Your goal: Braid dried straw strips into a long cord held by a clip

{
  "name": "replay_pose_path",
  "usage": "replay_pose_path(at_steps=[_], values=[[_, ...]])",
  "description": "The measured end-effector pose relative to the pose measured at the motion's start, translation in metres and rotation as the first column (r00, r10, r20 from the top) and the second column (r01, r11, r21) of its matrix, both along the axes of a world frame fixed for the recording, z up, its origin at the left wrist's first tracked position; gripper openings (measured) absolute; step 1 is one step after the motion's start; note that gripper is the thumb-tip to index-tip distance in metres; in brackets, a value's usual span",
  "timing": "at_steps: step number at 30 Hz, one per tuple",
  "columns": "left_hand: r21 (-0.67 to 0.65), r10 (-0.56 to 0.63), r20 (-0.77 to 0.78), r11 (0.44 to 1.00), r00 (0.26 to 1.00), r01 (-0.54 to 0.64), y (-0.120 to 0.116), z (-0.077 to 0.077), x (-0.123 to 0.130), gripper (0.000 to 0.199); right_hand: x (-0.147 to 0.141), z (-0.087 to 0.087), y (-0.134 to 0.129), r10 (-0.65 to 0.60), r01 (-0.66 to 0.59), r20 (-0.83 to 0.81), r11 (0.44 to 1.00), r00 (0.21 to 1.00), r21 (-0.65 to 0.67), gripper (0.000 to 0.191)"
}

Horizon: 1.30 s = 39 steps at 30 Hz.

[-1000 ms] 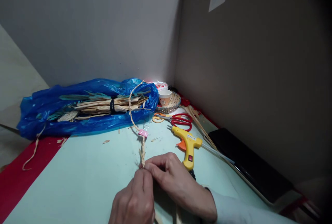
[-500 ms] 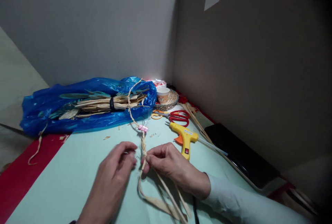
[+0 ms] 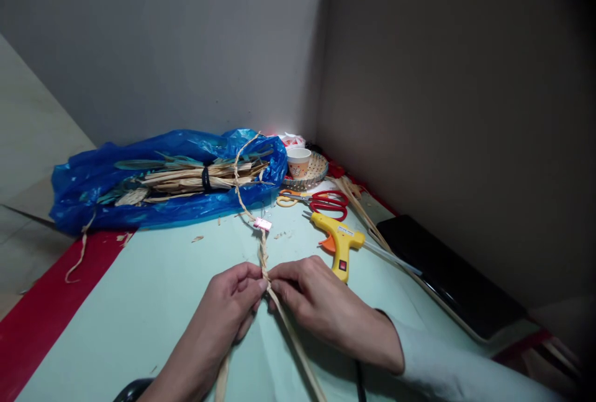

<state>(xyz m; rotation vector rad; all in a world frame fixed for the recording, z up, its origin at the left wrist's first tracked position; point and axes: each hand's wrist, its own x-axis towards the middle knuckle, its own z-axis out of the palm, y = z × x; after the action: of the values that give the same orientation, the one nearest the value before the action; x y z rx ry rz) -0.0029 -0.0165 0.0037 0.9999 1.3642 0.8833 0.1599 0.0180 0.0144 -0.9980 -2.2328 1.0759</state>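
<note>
A pale braid of flat plant strips (image 3: pixel 264 248) runs from a pink-and-white binder clip (image 3: pixel 262 224) down toward me. My left hand (image 3: pixel 233 303) pinches its lower end from the left. From the right, my right hand (image 3: pixel 311 296) pinches the same spot, fingertips close to those of the left. One loose strip (image 3: pixel 298 346) trails from the braid toward the front edge, and another strip (image 3: pixel 222 379) hangs below my left hand. Beyond the clip, a thinner finished length of braid (image 3: pixel 238 185) curves up over the blue bag.
A blue plastic bag (image 3: pixel 79 191) holds a tied bundle of dried strips (image 3: pixel 186 180). At right lie a yellow glue gun (image 3: pixel 342 237), red-handled scissors (image 3: pixel 328 201) and a black flat object (image 3: pixel 447 278). A paper cup (image 3: pixel 298 163) sits in a woven basket (image 3: pixel 319 169).
My left hand has moved right and closed on the braid beside my right hand. A loose strip that lay curled in front now hangs under the left hand. The view has shifted slightly.
</note>
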Motion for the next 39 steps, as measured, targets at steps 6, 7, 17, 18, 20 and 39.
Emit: replay_pose_path(at_steps=[6, 7, 17, 18, 20, 39], values=[[0.187, 0.042, -0.346, 0.982, 0.937, 0.025, -0.002, 0.003, 0.004, 0.023, 0.002, 0.003, -0.006, -0.109, 0.075, 0.158, 0.976, 0.981, 0.204, 0.024], [0.203, 0.048, -0.37, 0.979, 0.928, 0.03, -0.003, 0.005, 0.006, 0.023, 0.002, 0.002, -0.008, -0.132, 0.094, 0.16, 0.97, 0.978, 0.225, 0.023], [0.064, 0.046, -0.084, 0.997, 0.995, -0.041, -0.003, 0.0, 0.004, 0.019, -0.005, -0.001, -0.031, -0.008, -0.04, 0.249, 0.981, 0.968, 0.189, 0.015], [0.05, 0.048, -0.041, 0.998, 0.998, -0.046, -0.003, 0.0, 0.003, 0.018, -0.006, -0.003, -0.032, -0.012, -0.057, 0.303, 0.974, 0.953, 0.217, 0.015], [0.03, 0.063, 0.018, 0.998, 0.998, -0.064, -0.003, 0.0, 0.002, 0.02, -0.009, -0.006, -0.032, -0.03, -0.108, 0.404, 0.943, 0.914, 0.315, 0.016], [-0.042, 0.089, 0.207, 0.996, 0.974, -0.082, -0.006, 0.01, 0.002, 0.031, 0.002, 0.0, 0.01, 0.033, -0.056, -0.108, 0.973, 0.994, -0.223, 0.037]])
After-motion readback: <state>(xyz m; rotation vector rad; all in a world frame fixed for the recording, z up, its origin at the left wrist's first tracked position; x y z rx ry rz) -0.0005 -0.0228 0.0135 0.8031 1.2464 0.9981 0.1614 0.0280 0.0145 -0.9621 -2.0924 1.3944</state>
